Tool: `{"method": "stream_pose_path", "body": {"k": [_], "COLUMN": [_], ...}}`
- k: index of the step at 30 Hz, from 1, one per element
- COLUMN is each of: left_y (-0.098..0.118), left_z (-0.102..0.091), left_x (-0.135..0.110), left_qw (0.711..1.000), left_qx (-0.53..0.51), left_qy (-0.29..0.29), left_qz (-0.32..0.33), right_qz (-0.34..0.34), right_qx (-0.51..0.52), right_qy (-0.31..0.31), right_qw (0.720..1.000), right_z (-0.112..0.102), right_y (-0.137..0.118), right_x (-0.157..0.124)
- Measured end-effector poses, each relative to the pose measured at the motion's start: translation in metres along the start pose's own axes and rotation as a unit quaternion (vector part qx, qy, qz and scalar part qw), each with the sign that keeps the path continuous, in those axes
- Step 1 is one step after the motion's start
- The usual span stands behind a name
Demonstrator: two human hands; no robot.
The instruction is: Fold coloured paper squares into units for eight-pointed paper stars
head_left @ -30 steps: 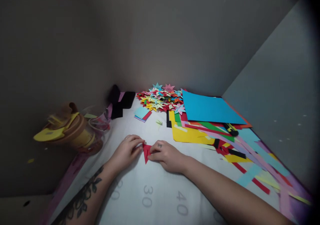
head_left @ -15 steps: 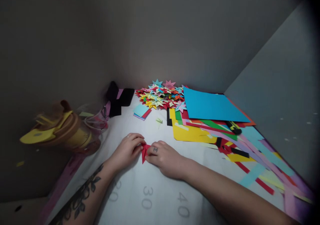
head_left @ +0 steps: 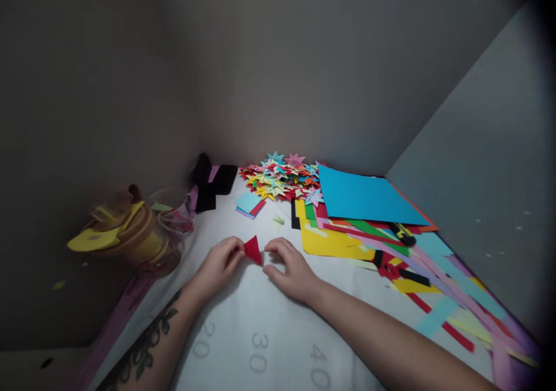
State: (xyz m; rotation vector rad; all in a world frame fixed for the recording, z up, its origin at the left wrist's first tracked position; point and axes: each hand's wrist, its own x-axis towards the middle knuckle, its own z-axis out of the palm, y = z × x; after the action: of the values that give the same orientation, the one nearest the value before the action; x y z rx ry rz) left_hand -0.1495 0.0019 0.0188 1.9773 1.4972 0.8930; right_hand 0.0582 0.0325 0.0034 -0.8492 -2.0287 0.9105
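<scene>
1. At the middle of the frame, my left hand (head_left: 223,263) pinches one folded red paper piece (head_left: 253,250) between thumb and fingers, by its left end, likely to leave the triangular part exposed.
2. Just right of it, my right hand (head_left: 290,269) curves with thumb and fingertips parted, gripping nothing, probably so the paper's near point stays free.
3. Paper stars (head_left: 275,176) lie heaped at upper center, perhaps set back to spare them from my elbows.
4. One blue sheet (head_left: 371,194) rests over layered colored paper (head_left: 334,241), right of center; one cutter (head_left: 403,234) sits at its lower edge, seemingly within my right hand's reach.
5. By count: two hands, one red piece, one small pale-green scrap (head_left: 278,220) and a stack of squares (head_left: 249,202) showing at least three colors. Stars overlap too much to number.
</scene>
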Motion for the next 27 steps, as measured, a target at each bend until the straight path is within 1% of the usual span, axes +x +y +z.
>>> {"method": "stream_pose_path", "body": {"k": [2, 4, 7, 9, 11, 13, 15, 17, 20, 22, 23, 25, 27], "left_y": [0.003, 0.008, 0.019, 0.027, 0.036, 0.046, 0.053, 0.057, 0.057, 0.056, 0.055, 0.054, 0.053], "left_z": [0.003, 0.009, 0.019, 0.026, 0.034, 0.043, 0.054, 0.065, 0.075, 0.075, 0.074, 0.069, 0.063], "left_x": [-0.003, -0.006, -0.004, 0.004, 0.016, 0.03, 0.04, 0.045, 0.044, 0.041, 0.04, 0.037, 0.036], "left_qw": [0.999, 0.998, 0.996, 0.988, 0.97, 0.947, 0.932, 0.926, 0.922, 0.918, 0.916, 0.915, 0.92], "left_qx": [0.0, -0.005, -0.042, -0.09, -0.164, -0.249, -0.29, -0.3, -0.296, -0.302, -0.31, -0.32, -0.316], "left_qy": [0.035, 0.058, 0.078, 0.115, 0.158, 0.151, 0.136, 0.143, 0.181, 0.188, 0.181, 0.157, 0.126], "left_qz": [-0.011, -0.013, -0.024, -0.044, -0.083, -0.135, -0.171, -0.182, -0.175, -0.175, -0.179, -0.19, -0.197], "right_qz": [0.085, 0.129, 0.145, 0.15, 0.156, 0.159, 0.154, 0.148, 0.151, 0.154, 0.155, 0.153, 0.148], "right_qx": [0.053, 0.119, 0.177, 0.195, 0.211, 0.226, 0.239, 0.238, 0.216, 0.201, 0.195, 0.184, 0.165], "right_qy": [0.003, -0.001, 0.013, 0.043, 0.085, 0.121, 0.136, 0.134, 0.124, 0.116, 0.113, 0.114, 0.116], "right_qw": [0.995, 0.984, 0.973, 0.968, 0.961, 0.954, 0.949, 0.951, 0.957, 0.96, 0.962, 0.964, 0.968], "right_z": [0.003, 0.005, 0.005, 0.002, -0.003, -0.008, -0.013, -0.016, -0.017, -0.017, -0.016, -0.015, -0.014], "right_y": [0.001, 0.004, 0.008, 0.011, 0.013, 0.014, 0.016, 0.017, 0.018, 0.018, 0.018, 0.017, 0.016], "right_x": [0.002, 0.005, 0.007, 0.008, 0.009, 0.01, 0.011, 0.01, 0.009, 0.008, 0.007, 0.006, 0.006]}}
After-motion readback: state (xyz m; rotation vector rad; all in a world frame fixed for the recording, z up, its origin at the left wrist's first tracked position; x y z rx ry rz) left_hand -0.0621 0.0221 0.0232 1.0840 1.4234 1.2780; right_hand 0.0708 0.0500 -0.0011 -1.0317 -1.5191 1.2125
